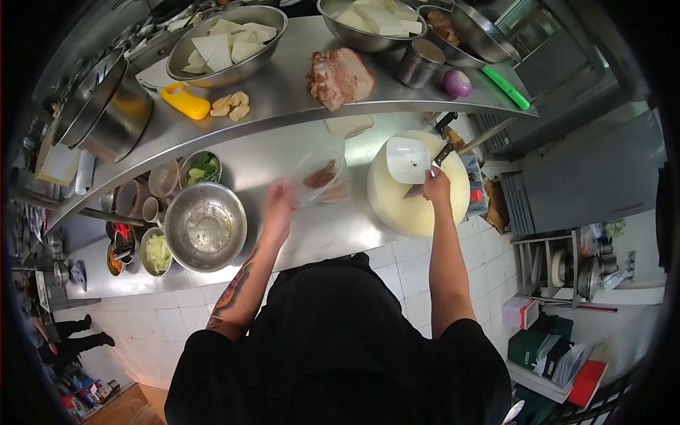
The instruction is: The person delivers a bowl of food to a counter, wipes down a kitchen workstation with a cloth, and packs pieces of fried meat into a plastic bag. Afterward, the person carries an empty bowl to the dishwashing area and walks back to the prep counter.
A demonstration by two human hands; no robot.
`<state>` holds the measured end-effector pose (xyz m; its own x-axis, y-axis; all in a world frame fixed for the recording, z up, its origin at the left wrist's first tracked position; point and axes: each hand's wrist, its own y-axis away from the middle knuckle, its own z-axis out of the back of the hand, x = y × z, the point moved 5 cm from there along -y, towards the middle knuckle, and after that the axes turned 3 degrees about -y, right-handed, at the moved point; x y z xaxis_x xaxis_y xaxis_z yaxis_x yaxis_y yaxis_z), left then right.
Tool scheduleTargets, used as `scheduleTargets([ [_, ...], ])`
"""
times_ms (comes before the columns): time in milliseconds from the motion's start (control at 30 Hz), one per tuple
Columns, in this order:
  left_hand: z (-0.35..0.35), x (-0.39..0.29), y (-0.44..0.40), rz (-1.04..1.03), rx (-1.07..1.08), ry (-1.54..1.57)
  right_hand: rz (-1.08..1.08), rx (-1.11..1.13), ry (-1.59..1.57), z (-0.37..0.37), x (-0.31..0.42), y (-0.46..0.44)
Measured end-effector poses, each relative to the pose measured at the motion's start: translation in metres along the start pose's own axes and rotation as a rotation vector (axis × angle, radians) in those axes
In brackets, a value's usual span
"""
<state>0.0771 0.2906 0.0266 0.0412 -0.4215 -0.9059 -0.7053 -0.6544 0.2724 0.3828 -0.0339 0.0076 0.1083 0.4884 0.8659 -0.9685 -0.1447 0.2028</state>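
My left hand (pixel 278 202), a little blurred, is closed on the edge of a clear plastic bag (pixel 333 157) over the steel counter. Brown pieces (pixel 320 176) that look like meat show through the plastic. My right hand (pixel 437 188) grips the rim of a white square bowl (pixel 406 159), which is over a thick round cutting board (pixel 397 212). Small dark bits lie in the bowl. Beside it on the board is a knife with a dark handle (pixel 444 154); its blade is partly hidden by the bowl and my hand.
A large steel bowl (pixel 205 228) and small bowls of cut vegetables stand at left. The raised shelf (pixel 276 92) bears bowls of white slabs (pixel 227 44), a raw meat chunk (pixel 341 76), a yellow-handled peeler (pixel 185 101), ginger (pixel 231 105) and an onion (pixel 457 83). Someone stands far left.
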Motion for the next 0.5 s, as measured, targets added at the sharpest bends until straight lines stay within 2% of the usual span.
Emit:
scheduleTargets([
  [67, 0.005, 0.004, -0.001, -0.035, -0.002, -0.102, 0.472, -0.364, 0.851, 0.008, 0.029, 0.013],
  [133, 0.0, 0.003, 0.004, -0.106, 0.037, -0.185, 0.365, -0.216, 0.372, -0.01, 0.089, 0.058],
  [200, -0.004, 0.012, 0.003, -0.11, 0.025, -0.193, 0.362, 0.067, 0.038, -0.066, 0.112, 0.094],
  [267, -0.013, 0.012, 0.005, -0.115, 0.023, -0.202, 0.418, 0.173, 0.18, -0.144, 0.09, 0.097],
  [333, -0.023, -0.004, 0.009, -0.165, 0.073, -0.238, 0.313, 0.297, -0.009, -0.172, 0.116, 0.116],
  [367, -0.019, -0.011, 0.007, -0.171, 0.067, -0.24, 0.319, 0.302, -0.013, -0.174, 0.12, 0.114],
  [433, -0.005, -0.04, 0.004, -0.368, 0.018, -0.481, 0.265, 0.292, -0.165, -0.169, 0.124, 0.102],
  [467, 0.005, -0.054, 0.005, -0.414, -0.014, -0.549, 0.42, 0.211, -0.22, -0.16, 0.119, 0.091],
  [500, 0.011, -0.074, 0.01, -0.454, -0.042, -0.618, 0.28, 0.263, -0.382, -0.137, 0.143, 0.112],
])
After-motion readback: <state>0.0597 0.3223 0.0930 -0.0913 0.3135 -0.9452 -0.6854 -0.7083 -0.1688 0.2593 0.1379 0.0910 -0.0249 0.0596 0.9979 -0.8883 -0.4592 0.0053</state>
